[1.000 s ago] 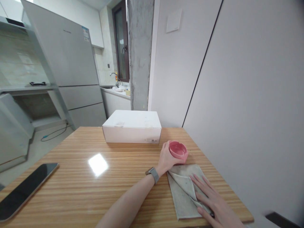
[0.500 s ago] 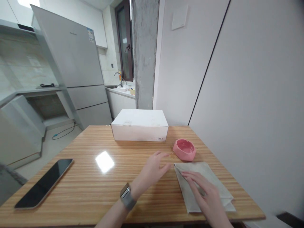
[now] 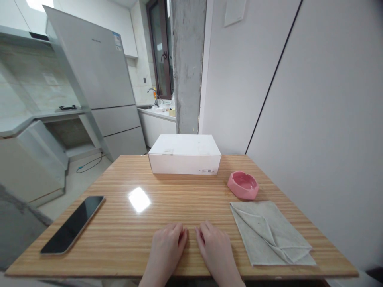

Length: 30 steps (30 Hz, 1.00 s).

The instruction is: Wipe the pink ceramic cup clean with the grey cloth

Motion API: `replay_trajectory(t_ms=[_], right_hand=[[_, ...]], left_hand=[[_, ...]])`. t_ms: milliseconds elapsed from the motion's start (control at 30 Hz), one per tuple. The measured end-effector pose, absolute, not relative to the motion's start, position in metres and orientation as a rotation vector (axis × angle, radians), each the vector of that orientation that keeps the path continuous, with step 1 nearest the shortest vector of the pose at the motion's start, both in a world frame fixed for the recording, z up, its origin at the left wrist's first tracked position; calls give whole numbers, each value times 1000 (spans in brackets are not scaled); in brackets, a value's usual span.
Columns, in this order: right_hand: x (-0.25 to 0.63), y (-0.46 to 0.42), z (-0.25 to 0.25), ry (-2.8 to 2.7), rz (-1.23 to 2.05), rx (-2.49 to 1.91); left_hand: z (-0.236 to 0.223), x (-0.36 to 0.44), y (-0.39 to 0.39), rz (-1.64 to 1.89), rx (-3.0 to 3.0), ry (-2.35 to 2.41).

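Note:
Near the front edge of the wooden table (image 3: 167, 191), my left hand (image 3: 168, 243) rests with its fingers curled into a loose fist. Beside it, a small gap apart, my right hand (image 3: 216, 245) lies curled the same way. Nothing shows in either hand. To the right of my right hand lies a folded grey-beige cloth (image 3: 266, 231), with creases and a loose fold on top. Just behind the cloth sits a pink ashtray (image 3: 243, 186) with notches in its rim.
A white box (image 3: 184, 164) stands at the back of the table. On the left lies a dark-screened smartphone (image 3: 73, 225). A grey-white wall (image 3: 329, 139) runs along the right side, and a tall fridge (image 3: 89, 67) stands beyond the table.
My right hand has left the cloth and moved left. My left hand has drawn back toward the front edge. Both hands have closed from open, and the view has shifted slightly.

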State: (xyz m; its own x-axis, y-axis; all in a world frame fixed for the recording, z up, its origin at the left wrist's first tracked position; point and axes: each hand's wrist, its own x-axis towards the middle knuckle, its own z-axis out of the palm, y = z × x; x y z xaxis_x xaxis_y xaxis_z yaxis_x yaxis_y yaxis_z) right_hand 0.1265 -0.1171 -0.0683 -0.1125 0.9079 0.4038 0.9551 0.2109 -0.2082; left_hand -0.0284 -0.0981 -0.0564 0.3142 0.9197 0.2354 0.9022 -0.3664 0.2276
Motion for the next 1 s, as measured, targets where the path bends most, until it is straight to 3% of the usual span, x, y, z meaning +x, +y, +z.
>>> replay_trajectory(t_ms=[1000], right_hand=[[129, -126, -62, -2010, -34, -1591]], left_hand=[[-57, -32, -100, 579, 2528, 1722]])
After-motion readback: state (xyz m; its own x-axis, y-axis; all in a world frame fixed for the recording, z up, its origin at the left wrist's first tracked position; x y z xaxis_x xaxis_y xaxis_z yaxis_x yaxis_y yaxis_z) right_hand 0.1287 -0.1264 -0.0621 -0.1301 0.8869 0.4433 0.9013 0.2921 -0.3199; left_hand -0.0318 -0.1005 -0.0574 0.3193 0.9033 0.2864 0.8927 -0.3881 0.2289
